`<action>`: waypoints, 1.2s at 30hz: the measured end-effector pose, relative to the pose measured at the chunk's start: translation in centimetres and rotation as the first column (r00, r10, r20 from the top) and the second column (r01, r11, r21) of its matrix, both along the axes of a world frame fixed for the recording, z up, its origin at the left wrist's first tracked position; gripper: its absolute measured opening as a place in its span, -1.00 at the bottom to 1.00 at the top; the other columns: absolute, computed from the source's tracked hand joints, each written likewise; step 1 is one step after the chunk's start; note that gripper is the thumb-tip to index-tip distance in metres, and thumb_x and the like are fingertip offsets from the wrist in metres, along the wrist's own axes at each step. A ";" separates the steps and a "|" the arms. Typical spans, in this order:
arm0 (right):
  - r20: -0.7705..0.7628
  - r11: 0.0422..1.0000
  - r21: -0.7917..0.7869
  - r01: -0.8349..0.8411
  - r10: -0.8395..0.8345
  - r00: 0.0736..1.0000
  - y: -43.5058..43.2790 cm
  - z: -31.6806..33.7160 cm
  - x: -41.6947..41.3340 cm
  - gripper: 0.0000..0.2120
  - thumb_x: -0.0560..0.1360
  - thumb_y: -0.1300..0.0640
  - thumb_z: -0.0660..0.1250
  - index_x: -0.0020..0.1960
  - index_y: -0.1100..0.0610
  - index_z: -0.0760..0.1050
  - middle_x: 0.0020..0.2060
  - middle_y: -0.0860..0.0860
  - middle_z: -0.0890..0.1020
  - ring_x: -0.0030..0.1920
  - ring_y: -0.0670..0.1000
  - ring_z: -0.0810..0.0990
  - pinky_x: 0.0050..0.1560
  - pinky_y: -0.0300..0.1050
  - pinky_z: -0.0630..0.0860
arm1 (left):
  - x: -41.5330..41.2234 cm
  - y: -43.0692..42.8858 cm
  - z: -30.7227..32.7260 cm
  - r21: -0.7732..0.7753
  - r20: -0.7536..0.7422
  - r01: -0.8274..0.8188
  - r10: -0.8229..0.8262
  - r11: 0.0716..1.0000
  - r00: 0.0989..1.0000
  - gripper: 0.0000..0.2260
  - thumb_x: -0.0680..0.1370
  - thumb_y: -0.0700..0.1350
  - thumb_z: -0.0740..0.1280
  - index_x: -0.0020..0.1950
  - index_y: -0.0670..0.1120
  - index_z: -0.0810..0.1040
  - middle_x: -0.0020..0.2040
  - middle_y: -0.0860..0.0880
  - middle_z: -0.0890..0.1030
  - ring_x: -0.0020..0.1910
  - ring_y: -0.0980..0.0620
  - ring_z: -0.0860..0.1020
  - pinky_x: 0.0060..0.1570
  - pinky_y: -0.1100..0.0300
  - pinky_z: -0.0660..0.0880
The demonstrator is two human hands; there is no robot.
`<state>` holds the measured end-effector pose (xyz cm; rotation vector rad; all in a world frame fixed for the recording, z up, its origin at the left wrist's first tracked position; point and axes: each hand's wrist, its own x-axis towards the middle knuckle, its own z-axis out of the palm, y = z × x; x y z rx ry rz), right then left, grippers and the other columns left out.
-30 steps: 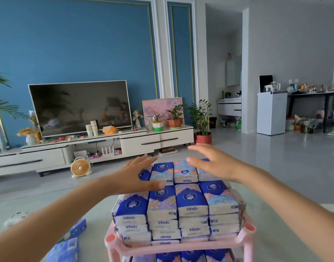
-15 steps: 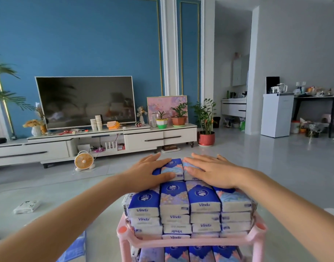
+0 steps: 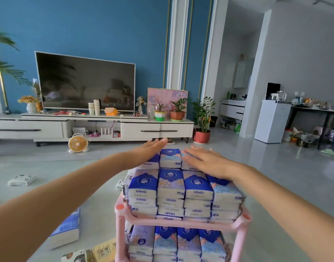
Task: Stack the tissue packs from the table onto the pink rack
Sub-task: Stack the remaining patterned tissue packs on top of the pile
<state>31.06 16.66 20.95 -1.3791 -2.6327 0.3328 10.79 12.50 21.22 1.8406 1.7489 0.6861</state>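
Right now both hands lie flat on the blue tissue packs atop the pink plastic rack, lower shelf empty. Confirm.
No: in the head view the lower shelf of the pink plastic rack is full of blue tissue packs. Left hand and right hand do lie flat on top.

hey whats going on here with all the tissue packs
A person is loading tissue packs onto a pink rack. The top-shelf stack is several packs high and the lower-shelf packs fill the level below. Both hands lie flat with straight fingers on the back row of the top stack, the left hand on its left side and the right hand on its right, as if pressing or squaring it up. Neither hand holds a pack.
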 end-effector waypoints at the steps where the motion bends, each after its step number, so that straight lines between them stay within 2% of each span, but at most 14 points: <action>1: -0.141 0.999 -0.050 0.011 -0.018 0.990 -0.3 0.4 0.0 -0.32 0.43 -0.36 -0.13 0.49 -0.13 0.02 0.51 -0.11 0.01 0.50 -0.07 -0.04 0.46 -0.01 -0.09 | -0.3 -0.2 0.1 0.051 0.148 -0.037 0.029 0.998 0.989 -0.42 0.53 0.29 -0.12 0.50 0.11 0.10 0.52 0.05 0.13 0.49 -0.02 0.10 0.42 -0.05 0.00; 4: -0.454 0.998 -0.061 0.015 -0.041 0.890 -1.4 1.7 0.3 -0.45 0.55 -0.21 -0.04 0.49 -0.05 0.09 0.47 -0.14 0.17 0.43 -0.13 0.15 0.36 -0.15 0.08 | -2.2 -1.1 0.3 0.240 0.496 -0.209 0.066 0.948 0.866 -0.47 0.57 0.24 -0.12 0.47 0.05 0.21 0.50 0.02 0.19 0.48 0.01 0.15 0.41 -0.03 0.03; 7: -0.574 0.999 0.048 0.003 0.025 0.819 -3.3 2.3 -0.2 -0.55 0.55 -0.16 0.03 0.40 -0.07 0.25 0.33 -0.14 0.38 0.26 -0.21 0.31 0.17 -0.33 0.25 | -5.3 -3.0 -1.2 0.237 0.638 -0.339 0.118 0.910 0.761 -0.51 0.61 0.17 -0.08 0.41 -0.05 0.33 0.44 -0.02 0.31 0.43 -0.02 0.25 0.40 -0.07 0.13; 9: -0.607 0.994 0.091 -0.059 0.102 0.788 -5.2 2.1 -1.4 -0.63 0.53 -0.16 0.07 0.29 -0.12 0.33 0.22 -0.18 0.45 0.21 -0.23 0.39 0.05 -0.43 0.30 | -7.6 -4.7 -3.5 0.184 0.668 -0.383 0.171 0.905 0.724 -0.59 0.62 0.09 0.00 0.33 -0.07 0.42 0.36 -0.05 0.42 0.35 -0.03 0.35 0.34 -0.04 0.25; 13: -0.601 0.963 0.098 -0.250 0.257 0.756 -10.0 0.5 -6.3 -0.64 0.46 -0.16 0.14 0.21 -0.10 0.41 0.12 -0.26 0.53 0.13 -0.36 0.45 0.08 -0.53 0.36 | -11.2 -8.1 -8.8 0.031 0.646 -0.454 0.328 0.891 0.689 -0.84 0.59 -0.18 0.18 0.02 -0.04 0.54 0.05 -0.08 0.58 0.12 -0.04 0.49 0.01 0.14 0.39; 16: -0.576 0.921 0.113 -0.374 0.367 0.731 -13.9 -2.3 -10.6 -0.74 0.49 -0.14 0.22 0.15 -0.12 0.45 0.05 -0.26 0.56 0.11 -0.33 0.47 0.10 -0.49 0.36 | -13.1 -9.0 -10.4 0.058 0.581 -0.506 0.383 0.860 0.718 -0.84 0.55 -0.30 0.23 0.03 -0.13 0.56 -0.20 -0.01 0.55 -0.21 0.03 0.49 -0.27 0.32 0.42; 18: -0.504 0.889 0.095 -0.448 0.431 0.749 -16.0 -5.0 -13.3 -0.74 0.50 -0.10 0.18 0.17 -0.16 0.42 0.09 -0.28 0.52 0.12 -0.38 0.41 0.11 -0.56 0.25 | -14.3 -9.5 -10.1 0.119 0.555 -0.517 0.375 0.848 0.743 -0.85 0.55 -0.29 0.23 0.05 -0.15 0.55 -0.27 0.01 0.51 -0.34 0.09 0.41 -0.46 0.43 0.36; 21: -0.192 0.885 0.054 -0.463 0.465 0.864 -17.5 -9.6 -17.0 -0.62 0.57 -0.10 0.10 0.38 -0.12 0.22 0.32 -0.20 0.33 0.24 -0.38 0.22 0.10 -0.67 -0.08 | -16.7 -10.7 -10.3 0.138 0.545 -0.537 0.388 0.833 0.743 -0.83 0.55 -0.31 0.20 0.02 -0.11 0.54 -0.25 0.03 0.51 -0.31 0.13 0.42 -0.44 0.43 0.36; 23: 0.018 0.920 -0.006 -0.393 0.393 0.919 -17.1 -13.7 -18.8 -0.34 0.47 -0.37 -0.09 0.49 -0.10 -0.02 0.49 -0.04 0.04 0.45 -0.11 0.00 0.32 -0.41 -0.16 | -18.4 -11.9 -11.3 0.107 0.498 -0.569 0.451 0.816 0.740 -0.84 0.55 -0.30 0.21 -0.01 -0.10 0.53 -0.24 0.02 0.51 -0.31 0.10 0.42 -0.36 0.33 0.37; 24: 0.120 0.942 -0.004 -0.335 0.333 0.935 -16.7 -15.7 -19.4 -0.12 0.29 -0.53 -0.27 0.50 -0.12 -0.12 0.51 0.03 -0.08 0.49 -0.03 -0.09 0.41 -0.20 -0.18 | -19.1 -12.6 -12.0 0.077 0.476 -0.588 0.489 0.805 0.731 -0.85 0.54 -0.30 0.22 -0.02 -0.10 0.53 -0.25 0.00 0.51 -0.33 0.08 0.41 -0.34 0.28 0.35; 26: 0.203 0.986 0.026 -0.164 0.156 0.967 -16.0 -18.9 -20.2 0.11 0.08 -0.56 -0.53 0.50 -0.06 -0.08 0.50 0.18 -0.04 0.50 0.14 -0.03 0.45 0.10 -0.10 | -20.1 -14.2 -13.3 -0.001 0.445 -0.612 0.548 0.791 0.708 -0.85 0.53 -0.32 0.22 -0.05 -0.10 0.52 -0.24 -0.09 0.53 -0.36 -0.03 0.43 -0.33 0.22 0.35; 28: 0.234 0.997 0.072 -0.040 0.022 0.972 -16.0 -21.2 -20.8 -0.09 0.34 -0.45 -0.45 0.39 0.05 0.21 0.34 0.29 0.37 0.31 0.27 0.41 0.26 0.21 0.12 | -20.7 -15.2 -14.4 -0.044 0.399 -0.617 0.580 0.785 0.710 -0.83 0.52 -0.32 0.22 -0.01 -0.11 0.53 -0.05 -0.27 0.58 -0.19 -0.26 0.53 -0.19 0.06 0.47; 30: 0.233 0.997 0.071 -0.014 -0.003 0.972 -16.8 -22.6 -21.6 -0.29 0.48 -0.35 -0.32 0.26 0.05 0.33 0.14 0.26 0.57 0.11 0.27 0.59 0.13 0.21 0.16 | -20.7 -15.9 -14.8 -0.062 0.256 -0.577 0.572 0.814 0.780 -0.81 0.53 -0.24 0.23 0.08 -0.09 0.55 0.04 -0.21 0.58 -0.11 -0.21 0.53 -0.13 0.10 0.46; 36: 0.237 0.990 0.057 -0.129 0.112 0.965 -18.4 -23.7 -23.8 -0.37 0.52 -0.30 -0.27 0.32 0.02 0.31 0.23 0.22 0.52 0.29 0.21 0.30 0.27 0.13 0.04 | -20.0 -17.0 -13.7 -0.066 0.101 -0.434 0.439 0.899 0.893 -0.73 0.56 -0.13 0.19 0.23 -0.05 0.49 0.06 -0.10 0.57 -0.16 -0.01 0.51 -0.11 0.18 0.45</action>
